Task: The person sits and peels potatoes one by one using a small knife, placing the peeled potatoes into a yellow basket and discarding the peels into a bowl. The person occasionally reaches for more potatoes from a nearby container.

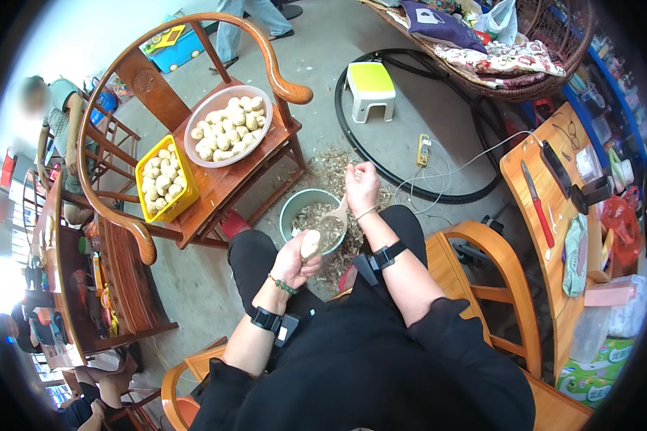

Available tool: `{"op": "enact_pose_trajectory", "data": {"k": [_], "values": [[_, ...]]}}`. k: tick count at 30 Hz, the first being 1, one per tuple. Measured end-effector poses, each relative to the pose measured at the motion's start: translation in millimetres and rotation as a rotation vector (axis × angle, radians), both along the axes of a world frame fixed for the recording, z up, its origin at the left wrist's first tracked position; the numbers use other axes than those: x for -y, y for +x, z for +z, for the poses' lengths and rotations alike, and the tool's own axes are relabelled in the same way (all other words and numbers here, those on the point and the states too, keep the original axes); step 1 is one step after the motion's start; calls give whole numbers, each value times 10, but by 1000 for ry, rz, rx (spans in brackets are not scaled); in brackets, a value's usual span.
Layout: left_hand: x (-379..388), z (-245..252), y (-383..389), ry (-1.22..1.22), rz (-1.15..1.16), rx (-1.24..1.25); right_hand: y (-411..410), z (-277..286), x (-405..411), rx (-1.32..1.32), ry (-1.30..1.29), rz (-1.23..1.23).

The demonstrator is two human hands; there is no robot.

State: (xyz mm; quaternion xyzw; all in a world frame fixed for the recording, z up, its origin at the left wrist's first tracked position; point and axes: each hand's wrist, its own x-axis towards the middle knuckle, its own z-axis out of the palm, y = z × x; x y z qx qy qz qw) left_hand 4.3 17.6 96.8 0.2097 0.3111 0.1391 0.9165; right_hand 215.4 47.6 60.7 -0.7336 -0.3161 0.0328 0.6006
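In my left hand (296,263) is a pale, round, peeled tuber (310,243), gripped with its upper end showing. My right hand (362,186) is closed around the handle of a light wooden spoon (335,218), whose bowl tilts down toward the tuber. Both hands are above a pale green bucket (284,207) on the floor between my knees. Brown peelings (308,215) lie inside it. Across from me, a wooden armchair (221,183) bears a translucent basin (190,148) and a yellow basket (186,203), each filled with similar pale tubers (229,129).
Loose scraps (331,161) litter the floor around the bucket. Beyond them are a green-topped stool (374,86), a power strip (423,150) and a black ring base (350,134). A red-handled knife (539,210) lies on the wooden table (517,161) at right. Other people are at left and at the back.
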Motion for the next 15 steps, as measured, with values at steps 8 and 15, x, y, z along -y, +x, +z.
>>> {"op": "enact_pose_trajectory", "data": {"k": [8,15], "values": [[18,-98,-46,-38,62,178,18,91,86,-561,118,87],[4,-112,171,55,265,-195,-142,203,132,-438,133,156]]}}
